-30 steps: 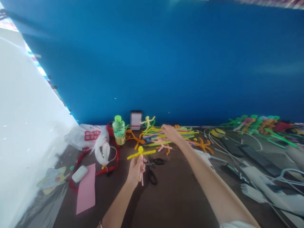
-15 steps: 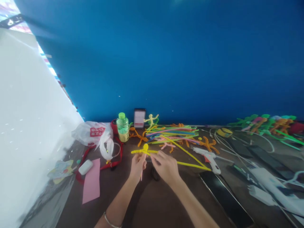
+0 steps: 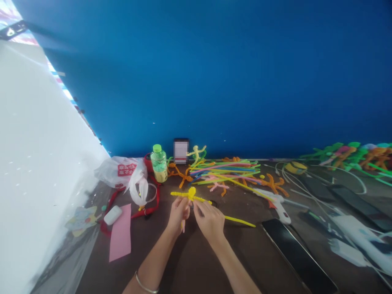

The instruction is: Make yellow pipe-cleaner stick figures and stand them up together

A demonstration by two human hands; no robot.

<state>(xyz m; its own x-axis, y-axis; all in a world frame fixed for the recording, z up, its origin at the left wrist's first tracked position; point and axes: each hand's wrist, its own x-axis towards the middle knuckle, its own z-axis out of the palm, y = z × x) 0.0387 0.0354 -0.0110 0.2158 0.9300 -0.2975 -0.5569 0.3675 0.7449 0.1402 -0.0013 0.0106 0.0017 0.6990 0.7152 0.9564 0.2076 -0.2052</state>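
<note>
Just below the frame's centre, the left hand (image 3: 179, 214) is pinching the figure (image 3: 191, 193) under its head — the right hand (image 3: 210, 219) is gripping a strand (image 3: 240, 221) beside it. The figure is looking light, bendy — probably best held mid-body.

Lower part of the yellow figure (image 3: 192, 193) mostly hidden by the hands (image 3: 178, 213) (image 3: 211, 220) — upright screen (image 3: 181, 150) blurred

Figure (image 3: 191, 193) yellow, pink below. Loose stem (image 3: 240, 221) yellow. Stem pile (image 3: 226, 169) yellow/green/pink/blue. Bag (image 3: 110, 169) white, red print. Bottle cap (image 3: 157, 148) green. Paper (image 3: 121, 239) plain pink.
</note>
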